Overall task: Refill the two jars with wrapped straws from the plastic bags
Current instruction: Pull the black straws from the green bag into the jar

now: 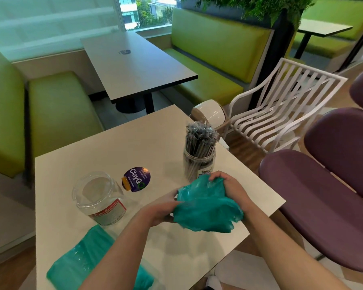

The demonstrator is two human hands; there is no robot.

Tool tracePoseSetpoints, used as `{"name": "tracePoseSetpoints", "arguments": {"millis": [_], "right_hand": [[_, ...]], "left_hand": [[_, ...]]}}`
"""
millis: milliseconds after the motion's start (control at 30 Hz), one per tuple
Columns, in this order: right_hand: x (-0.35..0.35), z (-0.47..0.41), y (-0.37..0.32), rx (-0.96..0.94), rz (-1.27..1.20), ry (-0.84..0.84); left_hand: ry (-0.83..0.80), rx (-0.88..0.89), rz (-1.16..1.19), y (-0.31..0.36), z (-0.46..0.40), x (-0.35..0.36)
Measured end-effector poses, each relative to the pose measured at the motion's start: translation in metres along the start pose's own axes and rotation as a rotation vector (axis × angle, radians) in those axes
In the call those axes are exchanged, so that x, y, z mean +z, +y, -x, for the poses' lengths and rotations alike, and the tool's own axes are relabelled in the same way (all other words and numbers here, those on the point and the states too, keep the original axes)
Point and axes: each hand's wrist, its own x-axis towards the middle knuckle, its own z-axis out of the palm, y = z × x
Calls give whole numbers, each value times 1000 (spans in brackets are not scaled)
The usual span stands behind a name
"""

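You hold a crumpled teal plastic bag point(208, 208) between both hands, just in front of the full jar point(198, 164), which you can take as the landmark on this white table point(134, 143). Your right hand point(228, 186) grips the bag's upper edge with curled fingers, right against the jar's lower label, so part of that label is covered. Your left hand point(159, 210) clutches the bag's left side; its fingertips are buried in the plastic and hard to make out. The full jar stands upright, packed with dark wrapped straws point(200, 136) that rise well above its rim. To the left of it, well apart, the empty clear jar point(99, 197) stands open with nothing visible inside. Between the two jars a round purple sticker point(137, 178) lies flat on the table. A second teal bag point(86, 260) lies nearer you than the full jar and left of it, partly hidden under your left forearm and cut off by the frame's bottom edge; its contents cannot be seen.
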Motion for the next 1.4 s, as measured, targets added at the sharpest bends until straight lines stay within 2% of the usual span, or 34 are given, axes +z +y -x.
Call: {"name": "tracePoseSetpoints", "arguments": {"millis": [100, 200, 300, 400, 567, 733, 833, 900, 1000, 1133, 1200, 1267, 1400], "right_hand": [[-10, 0, 4, 134, -124, -114], [-14, 3, 6, 302, 36, -248], [-11, 5, 12, 362, 273, -221], [-13, 0, 19, 275, 372, -156], [-15, -3, 18, 165, 91, -167], [-12, 1, 11, 303, -149, -140], [-10, 5, 8, 395, -106, -218], [-8, 5, 9, 360, 7, -246], [-6, 2, 13, 249, 29, -150], [-11, -4, 18, 123, 69, 0], [-11, -4, 19, 59, 180, 53], [-8, -4, 20, -25, 318, 101], [6, -4, 19, -188, 552, 221]], "left_hand": [[87, 57, -9, -3, -5, 0], [236, 177, 9, -2, -7, 0], [360, 295, -25, -4, -10, 2], [391, 354, 33, -5, -13, 1], [420, 379, 104, -8, -15, -1], [516, 421, 101, -8, -19, 0], [536, 422, 36, -8, -20, 0], [519, 421, 26, -7, -19, 1], [414, 322, 108, -3, -15, 2], [102, 154, 413, -2, -8, -8], [-12, 123, 447, -1, -3, -10], [-24, 103, 351, 2, -2, -7], [85, 93, 142, 6, -8, 1]]}}
